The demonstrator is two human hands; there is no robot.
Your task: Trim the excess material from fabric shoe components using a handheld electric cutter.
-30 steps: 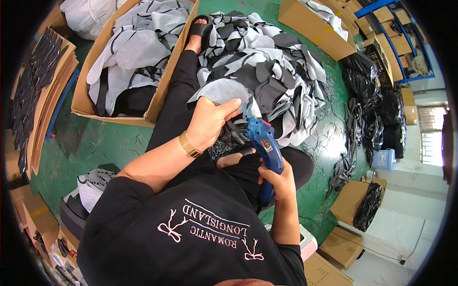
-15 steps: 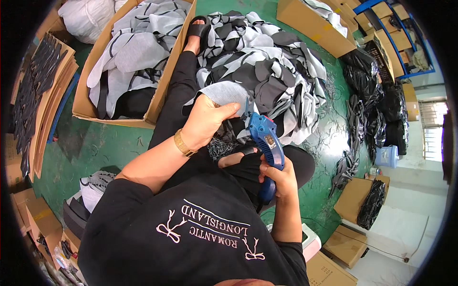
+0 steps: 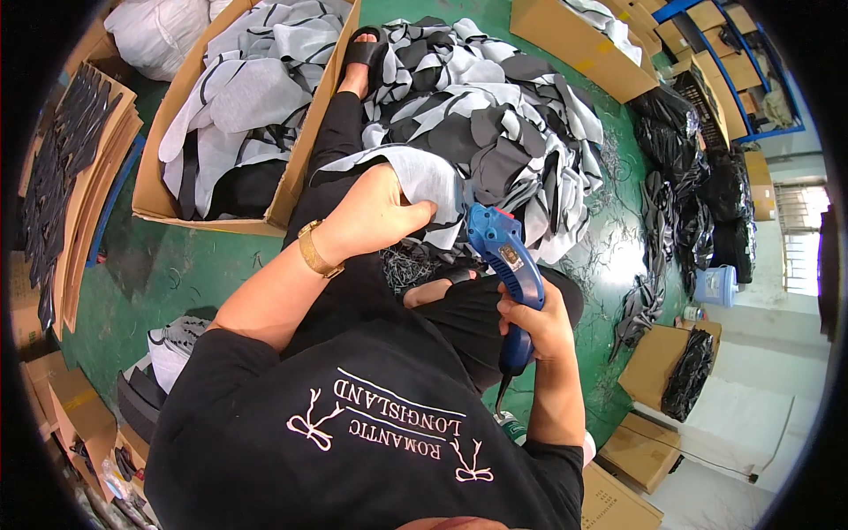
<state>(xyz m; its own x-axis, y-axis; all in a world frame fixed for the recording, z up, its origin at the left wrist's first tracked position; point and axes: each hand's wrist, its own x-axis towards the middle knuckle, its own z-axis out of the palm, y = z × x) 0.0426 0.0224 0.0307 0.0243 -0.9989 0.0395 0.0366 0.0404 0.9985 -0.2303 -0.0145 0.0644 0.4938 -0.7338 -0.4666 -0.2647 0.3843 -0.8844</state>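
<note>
In my left hand (image 3: pixel 382 216) is a curved light grey fabric piece (image 3: pixel 426 175), pinched between thumb and fingers above my lap. Its far end trails left over my leg. My right hand (image 3: pixel 541 320) wraps the handle of blue electric scissors (image 3: pixel 505 252), with a cord leaving the lower end. The tool's head points away from me and sits at the right edge of the fabric; the blades are hard to make out against the heap. Beyond both hands lies a big heap of grey and black cut fabric pieces (image 3: pixel 503 132).
An open cardboard box (image 3: pixel 150 190) full of similar pieces stands at the left. Thin trimmings (image 3: pixel 406 269) lie by my foot on the green floor. At the right are black plastic bags (image 3: pixel 671 141), a light blue bucket (image 3: pixel 715 287) and more cartons (image 3: pixel 565 44).
The electric scissors and my right hand have shifted right and slightly toward me. My left hand has turned, and more of the fabric piece now spreads out to the left.
</note>
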